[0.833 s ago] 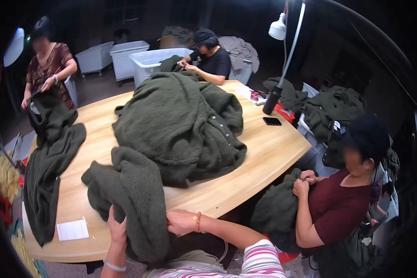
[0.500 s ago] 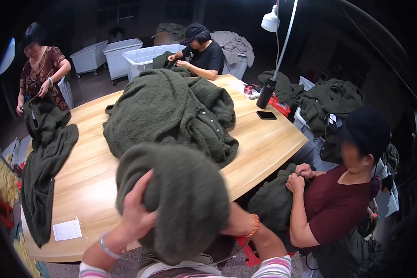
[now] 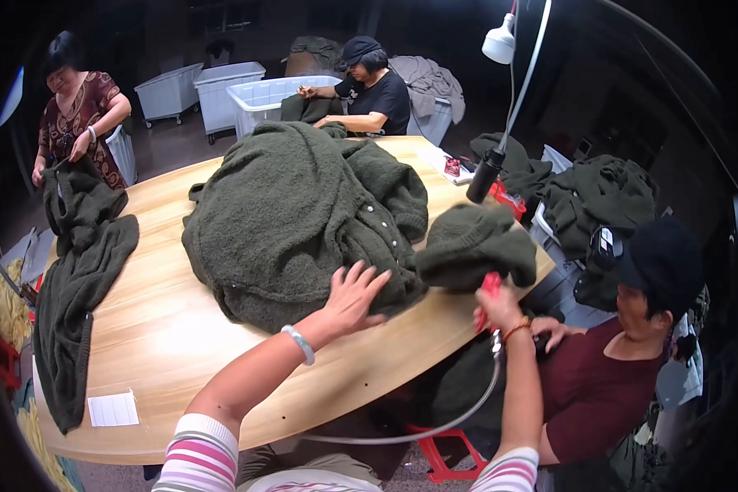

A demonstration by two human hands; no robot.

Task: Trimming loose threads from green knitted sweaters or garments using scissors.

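**A:** Take the big heap of dark green fleece garments (image 3: pixel 303 217) as the landmark. Where do the hands sit against it?

**B:** The left hand (image 3: pixel 354 297) lies flat on the heap's near edge, fingers spread wide, gripping nothing, just pressing the fabric. The right hand (image 3: pixel 497 310) is off the heap's right side, beyond its near right corner, closed around a red-handled tool (image 3: pixel 489 287) with a thin hose or cable (image 3: pixel 435 426) looping down from it towards the person.

**B:** The smaller bundled green garment (image 3: pixel 476 246) is just right of the heap, touching it or nearly so, and directly above the right hand. I can't tell whether the tool's tip touches it.

**A:** Its long axis?

**B:** Roughly left to right along the wooden table (image 3: pixel 164 328), parallel to the near edge. The right hand is clearly the nearer one; the left is a reach away, on the heap.

**A:** And against half a second ago?

**B:** Then both hands held a green garment bunched up close in front of the camera. Now that bundle rests on the table right of the heap, the left hand has moved onto the heap, and the right has the tool.
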